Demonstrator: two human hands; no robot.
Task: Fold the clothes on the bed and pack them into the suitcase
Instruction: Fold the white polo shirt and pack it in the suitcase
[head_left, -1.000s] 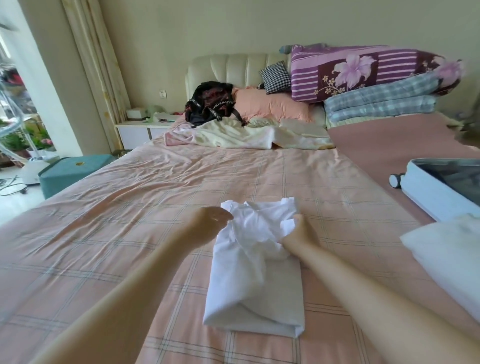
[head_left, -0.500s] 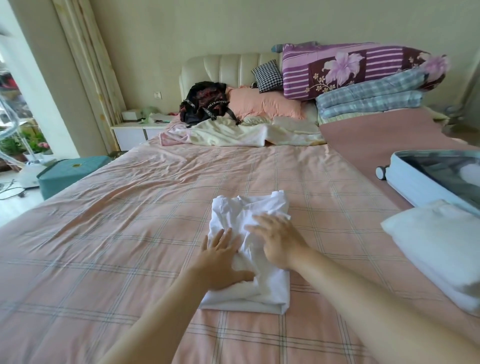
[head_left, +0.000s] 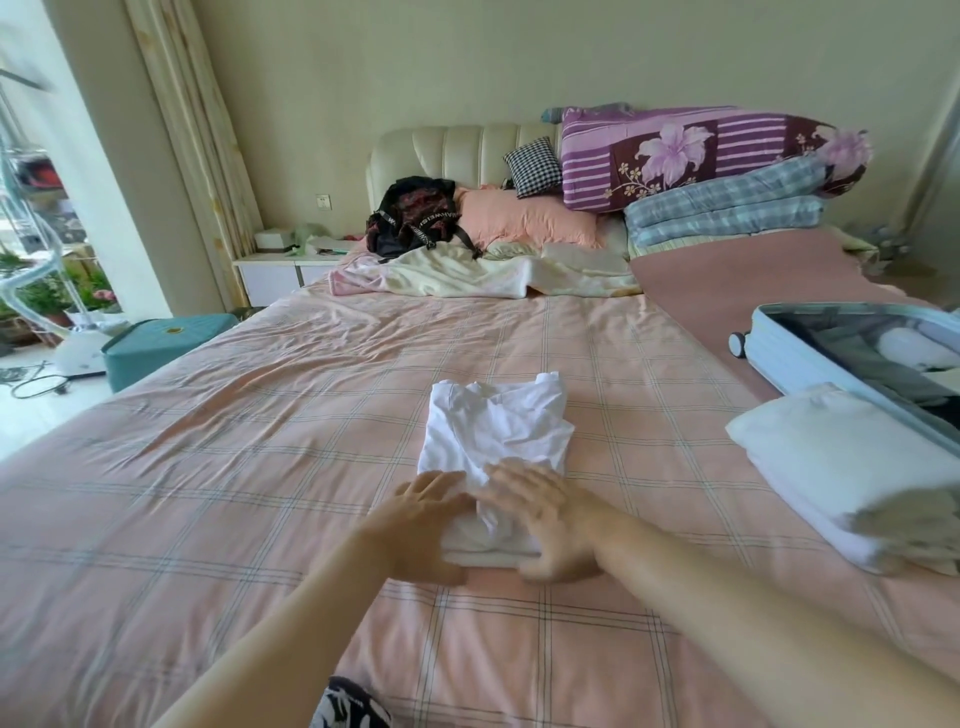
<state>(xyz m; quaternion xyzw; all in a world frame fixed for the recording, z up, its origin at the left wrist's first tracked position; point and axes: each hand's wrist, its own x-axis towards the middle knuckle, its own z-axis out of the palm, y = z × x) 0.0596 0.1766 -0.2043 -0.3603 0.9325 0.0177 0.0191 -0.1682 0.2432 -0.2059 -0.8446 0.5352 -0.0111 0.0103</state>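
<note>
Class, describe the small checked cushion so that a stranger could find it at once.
Look to the cream padded headboard at the far end of the bed. Leaning against it, above the pink pillow and left of the purple flowered quilt, is the checked cushion. It alone has a black-and-white check.

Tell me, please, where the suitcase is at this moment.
In the head view the open suitcase lies at the far right, on the plain pink cover, directly behind the folded white pile.
</note>
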